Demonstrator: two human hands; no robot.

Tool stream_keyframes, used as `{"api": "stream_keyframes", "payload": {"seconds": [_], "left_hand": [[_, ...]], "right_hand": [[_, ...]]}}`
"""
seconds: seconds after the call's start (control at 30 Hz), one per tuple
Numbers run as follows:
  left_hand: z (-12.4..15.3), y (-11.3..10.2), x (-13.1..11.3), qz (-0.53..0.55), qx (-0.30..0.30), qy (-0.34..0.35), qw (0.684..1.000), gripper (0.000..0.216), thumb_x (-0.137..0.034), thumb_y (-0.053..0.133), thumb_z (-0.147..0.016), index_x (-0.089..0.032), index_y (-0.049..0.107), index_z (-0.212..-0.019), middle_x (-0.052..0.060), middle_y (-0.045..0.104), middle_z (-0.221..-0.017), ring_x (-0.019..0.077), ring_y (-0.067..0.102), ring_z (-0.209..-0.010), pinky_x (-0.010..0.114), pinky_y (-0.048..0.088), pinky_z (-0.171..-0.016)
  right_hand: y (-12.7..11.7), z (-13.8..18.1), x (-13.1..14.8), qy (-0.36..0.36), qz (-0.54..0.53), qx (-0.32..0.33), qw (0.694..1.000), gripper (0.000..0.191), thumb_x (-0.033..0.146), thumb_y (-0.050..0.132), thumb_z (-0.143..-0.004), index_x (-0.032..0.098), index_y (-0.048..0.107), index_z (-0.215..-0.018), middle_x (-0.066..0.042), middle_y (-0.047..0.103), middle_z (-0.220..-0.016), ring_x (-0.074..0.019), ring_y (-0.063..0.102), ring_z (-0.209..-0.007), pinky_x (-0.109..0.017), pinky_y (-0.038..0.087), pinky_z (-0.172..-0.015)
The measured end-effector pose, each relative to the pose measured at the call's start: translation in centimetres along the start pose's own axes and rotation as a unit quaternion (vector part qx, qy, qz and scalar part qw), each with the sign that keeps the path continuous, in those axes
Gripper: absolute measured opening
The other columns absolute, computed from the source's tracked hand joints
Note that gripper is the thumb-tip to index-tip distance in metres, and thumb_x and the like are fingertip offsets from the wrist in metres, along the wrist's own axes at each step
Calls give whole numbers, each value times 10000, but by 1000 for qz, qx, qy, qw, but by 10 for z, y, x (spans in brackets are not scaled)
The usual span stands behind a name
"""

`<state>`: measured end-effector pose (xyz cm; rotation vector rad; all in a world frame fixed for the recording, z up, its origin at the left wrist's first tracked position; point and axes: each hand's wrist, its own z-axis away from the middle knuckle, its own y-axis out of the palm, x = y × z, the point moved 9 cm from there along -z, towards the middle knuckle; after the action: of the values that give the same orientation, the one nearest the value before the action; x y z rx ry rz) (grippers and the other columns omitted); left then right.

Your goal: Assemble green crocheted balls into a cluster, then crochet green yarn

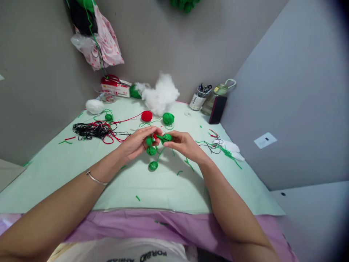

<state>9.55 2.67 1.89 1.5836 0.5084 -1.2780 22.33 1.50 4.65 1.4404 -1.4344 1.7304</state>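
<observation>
Above the middle of the table, my left hand (137,143) is closed around one side of a green yarn piece (151,151) with small round balls and a bit of red and white. My right hand (185,145) pinches one of its green balls (167,137) between thumb and fingers. Another green ball (153,166) hangs or lies below on a strand; whether it touches the table I cannot tell. Just beyond my hands are a red yarn ball (146,116) and a green yarn ball (168,118).
Tangled black yarn (91,130) lies left, near a white yarn ball (95,106). White stuffing (160,94) sits at the back, with red-handled scissors (111,80) on a box. A pen cup (197,101), bottle (218,96) and phone (218,110) stand back right. Yarn scraps (227,154) lie right.
</observation>
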Motion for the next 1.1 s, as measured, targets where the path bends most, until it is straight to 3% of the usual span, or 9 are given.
{"api": "stream_keyframes", "payload": {"seconds": [0.1,0.2,0.3,0.5,0.77,0.93,1.1], "left_hand": [[-1,0,3,13,1,-7,1000,241,-360,738,-851,-131,693,-912,23,614,-811,114,596,-701,210,488,-612],[-1,0,3,8,-7,0,1000,231,-305,757,-834,-130,694,-972,20,616,-848,98,597,-699,197,496,-616],[-2,0,4,-10,-2,0,1000,217,-302,751,-838,-137,681,-959,6,596,-835,72,569,-649,158,441,-524],[-2,0,4,-42,-7,-2,999,232,-317,696,-871,-136,682,-1016,32,621,-888,29,471,-525,144,303,-398],[0,2,6,-54,-13,-27,998,274,-405,647,-908,-139,642,-841,10,587,-701,57,463,-512,156,334,-421],[0,8,9,-82,26,-29,996,285,-407,686,-875,-127,686,-827,24,609,-760,56,481,-549,156,348,-451],[2,12,15,-80,59,-47,994,244,-383,780,-798,-152,743,-867,42,673,-793,122,616,-681,232,499,-650]], "right_hand": [[-6,1,4,1,-56,-17,998,316,487,711,-843,172,683,-859,22,542,-750,-113,410,-673,-275,327,-637],[-20,1,3,-5,-74,-77,994,314,498,701,-849,184,695,-844,16,564,-734,-122,443,-686,-274,355,-655],[-31,0,-4,-6,-104,-126,986,313,504,706,-841,190,710,-834,3,605,-748,-124,463,-675,-274,385,-672],[-35,-2,-10,2,-154,-153,976,300,497,752,-797,202,724,-837,5,605,-735,-123,470,-651,-276,414,-675],[-39,-1,-10,-11,-185,-168,968,253,454,763,-805,205,724,-792,10,594,-711,-121,483,-661,-267,401,-664],[-39,-1,-9,-14,-174,-170,970,282,482,753,-809,203,716,-787,10,585,-697,-128,506,-674,-269,410,-669],[-42,-1,-11,-13,-163,-184,969,321,520,743,-810,204,708,-764,18,537,-640,-137,506,-668,-275,406,-663]]}}
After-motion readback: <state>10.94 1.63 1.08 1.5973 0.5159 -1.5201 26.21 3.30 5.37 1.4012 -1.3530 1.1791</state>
